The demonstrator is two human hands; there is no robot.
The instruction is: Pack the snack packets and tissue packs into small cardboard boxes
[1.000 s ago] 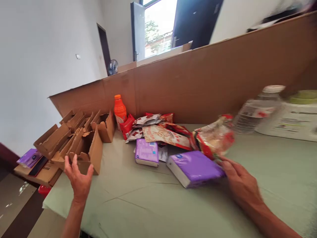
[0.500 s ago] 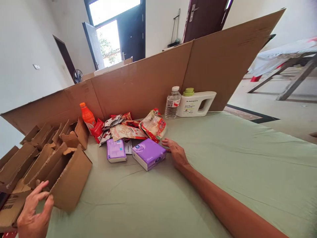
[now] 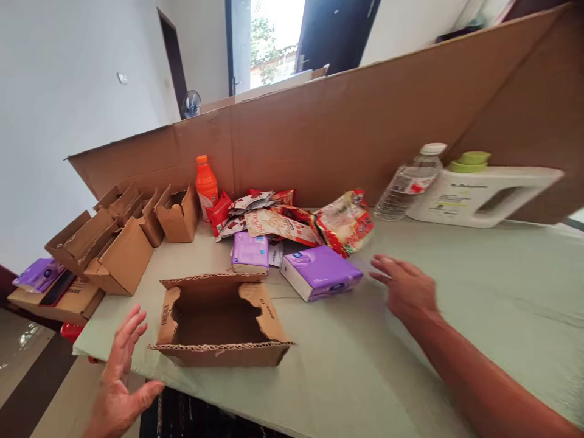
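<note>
An open cardboard box [image 3: 219,322] stands near the table's front edge, flaps up, nothing inside. My left hand [image 3: 121,380] hovers just left of it, fingers spread, holding nothing. My right hand [image 3: 406,289] hovers over the green cloth, fingers loosely extended, just right of a large purple tissue pack [image 3: 322,278]. A smaller purple pack [image 3: 250,252] lies behind the box. Red and white snack packets [image 3: 278,222] and a clear bag of snacks [image 3: 344,222] are piled behind the packs. An orange drink bottle [image 3: 206,185] stands at the pile's left.
Several small open cardboard boxes [image 3: 123,234] crowd the table's left end. A water bottle [image 3: 408,182] and a white detergent jug [image 3: 483,191] stand at the right against a tall cardboard screen [image 3: 342,128]. More purple packs [image 3: 39,275] lie on a carton at the left.
One cardboard box now stands open at the front of the table, away from the group at the left. My left hand has let go of it; my right hand has drawn back from the purple pack.
</note>
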